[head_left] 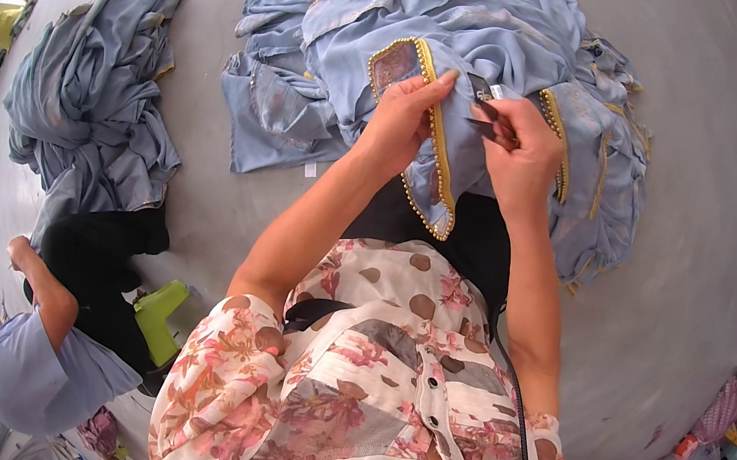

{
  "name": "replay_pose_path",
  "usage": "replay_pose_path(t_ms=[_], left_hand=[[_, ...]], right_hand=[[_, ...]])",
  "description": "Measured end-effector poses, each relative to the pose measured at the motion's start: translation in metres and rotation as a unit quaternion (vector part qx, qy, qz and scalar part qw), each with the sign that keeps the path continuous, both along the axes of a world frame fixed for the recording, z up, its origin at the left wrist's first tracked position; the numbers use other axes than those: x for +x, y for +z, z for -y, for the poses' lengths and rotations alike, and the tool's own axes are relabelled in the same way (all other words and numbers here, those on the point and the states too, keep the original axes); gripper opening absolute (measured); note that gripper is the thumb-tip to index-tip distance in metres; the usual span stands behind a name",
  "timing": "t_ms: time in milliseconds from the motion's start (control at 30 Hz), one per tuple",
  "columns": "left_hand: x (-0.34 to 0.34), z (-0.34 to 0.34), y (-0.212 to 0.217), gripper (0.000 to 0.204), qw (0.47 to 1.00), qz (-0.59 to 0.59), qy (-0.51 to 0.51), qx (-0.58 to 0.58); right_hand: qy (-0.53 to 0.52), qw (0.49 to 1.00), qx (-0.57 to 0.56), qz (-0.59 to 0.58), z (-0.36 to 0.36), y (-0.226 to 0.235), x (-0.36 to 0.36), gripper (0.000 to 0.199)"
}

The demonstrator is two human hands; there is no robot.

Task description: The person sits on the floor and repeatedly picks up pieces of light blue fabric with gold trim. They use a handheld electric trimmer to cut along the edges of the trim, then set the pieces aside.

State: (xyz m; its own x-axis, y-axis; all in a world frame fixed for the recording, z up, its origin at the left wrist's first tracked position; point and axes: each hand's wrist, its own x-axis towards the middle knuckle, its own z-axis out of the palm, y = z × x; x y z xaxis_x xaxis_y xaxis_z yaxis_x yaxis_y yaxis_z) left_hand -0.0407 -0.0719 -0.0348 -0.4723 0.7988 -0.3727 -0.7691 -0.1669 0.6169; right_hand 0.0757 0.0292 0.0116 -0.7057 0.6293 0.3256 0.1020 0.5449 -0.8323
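My left hand (397, 127) pinches the edge of a light blue garment (464, 163), where a yellow-gold trim with beads (436, 138) runs down to a pointed end near my lap. A sheer brownish panel (395, 67) bordered with the same beading shows just beyond my fingers. In my right hand (525, 154) is a pair of small black thread snips (478, 123), its blades apart and pointing left, close to the cloth. My fingers hide part of the tool's grip. Whether the blades touch any thread is too small to tell.
A large heap of similar blue garments (457, 9) lies ahead on the grey floor (702, 240). Another blue pile (98, 84) lies at the left, beside a seated co-worker (57, 372) and a lime green stool (160, 321). Checked pink cloth bundles (719, 410) line the right edge.
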Motion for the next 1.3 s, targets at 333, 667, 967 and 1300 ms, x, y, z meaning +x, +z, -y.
replay_pose_path(t_ms=[333, 667, 967, 1300], left_hand=[[0.0, 0.002, 0.003, 0.017, 0.998, 0.054, 0.013, 0.003], [0.005, -0.002, 0.017, 0.013, 0.998, 0.048, 0.023, -0.017], [0.002, 0.001, 0.008, 0.019, 0.999, 0.05, 0.002, 0.008], [0.004, 0.001, 0.008, 0.021, 0.999, 0.05, 0.012, -0.005]], right_hand=[[-0.01, 0.969, -0.243, -0.052, -0.014, 0.008, 0.01, 0.014], [0.006, 0.966, 0.252, 0.052, -0.015, 0.011, 0.035, 0.025], [0.005, 0.932, 0.355, 0.074, -0.013, 0.012, 0.032, 0.024], [-0.014, 0.919, 0.386, 0.077, -0.008, 0.007, 0.032, 0.024]])
